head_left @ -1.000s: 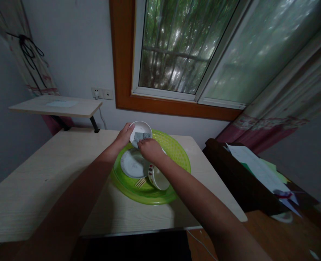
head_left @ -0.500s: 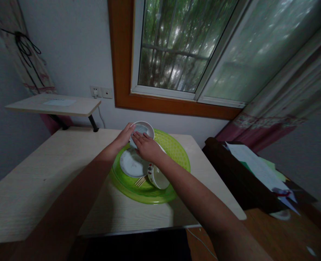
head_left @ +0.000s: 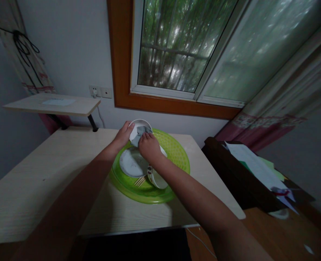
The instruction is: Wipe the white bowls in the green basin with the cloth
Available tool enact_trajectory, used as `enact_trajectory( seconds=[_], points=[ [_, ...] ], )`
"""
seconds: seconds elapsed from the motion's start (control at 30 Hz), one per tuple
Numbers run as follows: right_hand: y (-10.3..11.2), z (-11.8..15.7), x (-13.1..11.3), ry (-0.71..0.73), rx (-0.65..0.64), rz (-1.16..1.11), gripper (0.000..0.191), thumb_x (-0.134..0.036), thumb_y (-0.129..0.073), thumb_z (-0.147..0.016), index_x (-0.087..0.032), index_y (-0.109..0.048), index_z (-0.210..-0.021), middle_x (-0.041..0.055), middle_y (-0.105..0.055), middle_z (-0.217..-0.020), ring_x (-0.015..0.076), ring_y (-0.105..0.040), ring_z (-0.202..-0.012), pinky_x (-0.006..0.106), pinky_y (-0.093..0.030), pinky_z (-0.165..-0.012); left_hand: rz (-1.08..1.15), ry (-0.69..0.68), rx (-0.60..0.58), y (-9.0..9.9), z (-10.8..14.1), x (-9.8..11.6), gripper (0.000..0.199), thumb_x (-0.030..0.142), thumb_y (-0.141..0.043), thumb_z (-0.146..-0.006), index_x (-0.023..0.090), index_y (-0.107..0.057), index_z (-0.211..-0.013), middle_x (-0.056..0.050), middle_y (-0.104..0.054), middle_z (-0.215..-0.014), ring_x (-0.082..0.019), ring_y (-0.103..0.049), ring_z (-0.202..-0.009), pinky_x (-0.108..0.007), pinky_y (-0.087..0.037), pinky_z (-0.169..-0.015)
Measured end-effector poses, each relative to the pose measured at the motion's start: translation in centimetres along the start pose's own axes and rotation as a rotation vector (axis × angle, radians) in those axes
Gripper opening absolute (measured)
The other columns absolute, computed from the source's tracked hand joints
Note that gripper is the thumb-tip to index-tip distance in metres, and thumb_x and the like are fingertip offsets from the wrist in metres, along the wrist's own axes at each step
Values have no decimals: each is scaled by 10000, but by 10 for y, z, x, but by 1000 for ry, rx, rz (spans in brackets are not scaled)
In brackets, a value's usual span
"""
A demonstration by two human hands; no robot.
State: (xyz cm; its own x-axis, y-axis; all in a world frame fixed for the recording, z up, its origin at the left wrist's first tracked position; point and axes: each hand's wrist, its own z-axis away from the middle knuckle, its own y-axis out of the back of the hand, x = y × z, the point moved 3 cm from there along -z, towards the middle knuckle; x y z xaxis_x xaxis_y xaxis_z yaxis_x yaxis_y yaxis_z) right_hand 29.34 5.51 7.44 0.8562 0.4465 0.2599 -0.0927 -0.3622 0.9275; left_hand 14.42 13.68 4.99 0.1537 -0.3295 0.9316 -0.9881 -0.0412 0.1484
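My left hand grips the left rim of a white bowl, tilted with its inside facing me. A grey cloth is bunched inside that bowl, and my right hand is closed on it. Below the hands lies a round green tray. On it are a white plate, a second white bowl with a coloured pattern on its side, partly hidden by my right forearm, and several thin light-coloured sticks.
The tray rests on a light wooden table. A small raised shelf with a paper stands at the back left. Papers lie on a dark piece of furniture at the right. A window is behind the table.
The fingers of my right hand were flat over the bowl and are now curled on the cloth, which has bunched up. The hand and bowl have shifted slightly.
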Motion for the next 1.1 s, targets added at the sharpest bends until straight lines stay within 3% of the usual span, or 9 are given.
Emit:
enact_trajectory(
  seconds=[0.1,0.17,0.27,0.33,0.47,0.53,0.7,0.97,1.1],
  points=[
    [6,0,-2,78,-92,-10,364,-94,-533,-1077,-30,-882,-1157,296,-844,-1216,353,-819,-1158,471,-575,-1081,-20,-5,31,2,-2,-4,414,630,-580,-1054,243,-667,-1175,-77,-734,-1071,-297,-700,-1065,-447,-551,-1041],
    [6,0,-1,113,-134,-29,345,-81,-542,-1072,-58,-884,-1113,269,-860,-1130,335,-831,-1060,453,-585,-1028,-15,3,37,2,-3,-6,427,652,-588,-1045,251,-667,-1169,-82,-725,-1084,-306,-695,-1094,-451,-546,-1044],
    [2,2,3,177,-126,-62,286,-98,-575,-1086,-65,-845,-1172,257,-853,-1185,326,-826,-1090,441,-574,-1062,-17,-2,58,3,-3,-7,443,688,-603,-1028,268,-658,-1158,-82,-713,-1099,-310,-682,-1096,-459,-530,-1054],
    [-1,4,4,229,-88,-114,264,-213,-647,-1117,-63,-797,-1273,257,-830,-1291,331,-806,-1192,444,-555,-1130,-24,-4,70,4,-2,-6,447,699,-602,-1029,273,-654,-1153,-81,-708,-1108,-311,-674,-1098,-467,-517,-1072],
    [-8,10,4,289,5,-259,753,-625,-656,-1128,-29,-606,-1586,299,-661,-1610,356,-662,-1503,484,-436,-1317,-18,-15,61,4,-2,-3,467,705,-595,-1039,256,-650,-1157,-96,-699,-1158,-317,-659,-1164,-463,-498,-1120],
    [-10,11,4,301,26,-307,883,-707,-574,-1135,-13,-506,-1676,309,-561,-1707,360,-567,-1605,506,-369,-1372,-4,-31,48,3,-2,-3,464,696,-585,-1050,248,-641,-1160,-99,-693,-1184,-311,-652,-1199,-453,-492,-1140],
    [-10,10,4,308,10,-344,833,-667,-507,-1173,-17,-480,-1695,291,-526,-1738,347,-531,-1636,527,-342,-1392,14,-53,13,1,-3,-4,435,663,-566,-1063,245,-622,-1168,-96,-689,-1188,-301,-659,-1198,-447,-500,-1143],
    [4,6,9,222,-3,-226,573,-494,-412,-1242,-73,-756,-1421,207,-799,-1444,291,-763,-1343,503,-320,-1391,-41,-31,91,7,-1,-1,416,615,-570,-1090,252,-660,-1272,-102,-729,-1220,-318,-688,-1212,-480,-515,-1145],
    [2,7,15,126,49,-130,574,-497,-444,-1228,-73,-823,-1311,213,-828,-1374,325,-748,-1376,564,-252,-1423,-46,-90,71,4,-6,-2,436,606,-540,-1088,235,-679,-1271,-125,-757,-1275,-324,-697,-1244,-486,-521,-1156]
  ],
)
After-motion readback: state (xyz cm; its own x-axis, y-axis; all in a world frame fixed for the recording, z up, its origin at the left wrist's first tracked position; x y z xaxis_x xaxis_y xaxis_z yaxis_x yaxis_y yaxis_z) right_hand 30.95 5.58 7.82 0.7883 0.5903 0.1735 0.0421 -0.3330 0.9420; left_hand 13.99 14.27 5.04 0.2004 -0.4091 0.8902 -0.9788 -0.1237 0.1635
